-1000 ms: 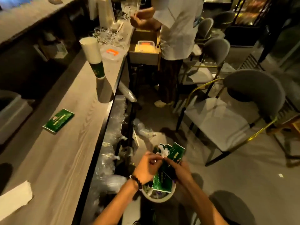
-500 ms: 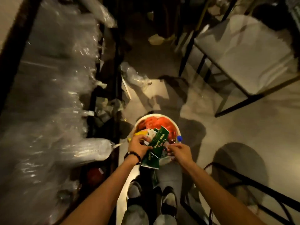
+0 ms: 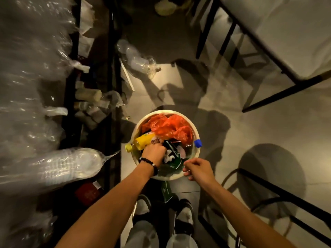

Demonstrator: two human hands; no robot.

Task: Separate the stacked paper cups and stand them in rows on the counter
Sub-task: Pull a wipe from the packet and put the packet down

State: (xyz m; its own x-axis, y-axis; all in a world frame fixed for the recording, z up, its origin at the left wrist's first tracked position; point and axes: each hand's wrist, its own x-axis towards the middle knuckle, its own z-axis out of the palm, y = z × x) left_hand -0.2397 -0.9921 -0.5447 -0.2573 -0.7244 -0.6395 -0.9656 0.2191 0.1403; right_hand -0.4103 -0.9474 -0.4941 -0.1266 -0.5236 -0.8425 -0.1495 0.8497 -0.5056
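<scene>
No paper cups or counter top show in the head view, which looks straight down at a round white waste bin (image 3: 166, 111) on the floor. My left hand (image 3: 154, 155), with a bead bracelet on the wrist, reaches into the bin and grips crumpled green packaging (image 3: 174, 158) with white paper beside it. Just outside the bin's near right rim hovers my right hand (image 3: 197, 168), fingers loosely curled and holding nothing. A plastic-wrapped sleeve of stacked clear cups (image 3: 71, 163) lies on the shelf at the left.
The bin holds an orange plastic bag (image 3: 170, 127), a yellow bottle (image 3: 141, 142) and a blue-capped bottle (image 3: 198, 143). A green scrap (image 3: 166, 190) lies by my feet. A chair (image 3: 286, 42) stands far right, a black stool frame (image 3: 268, 194) near right. Wrapped plastic fills the left shelves.
The view dropped from the counter to the bin. Both hands held the green packaging above the bin; now my left hand has it down inside and my right hand has let go.
</scene>
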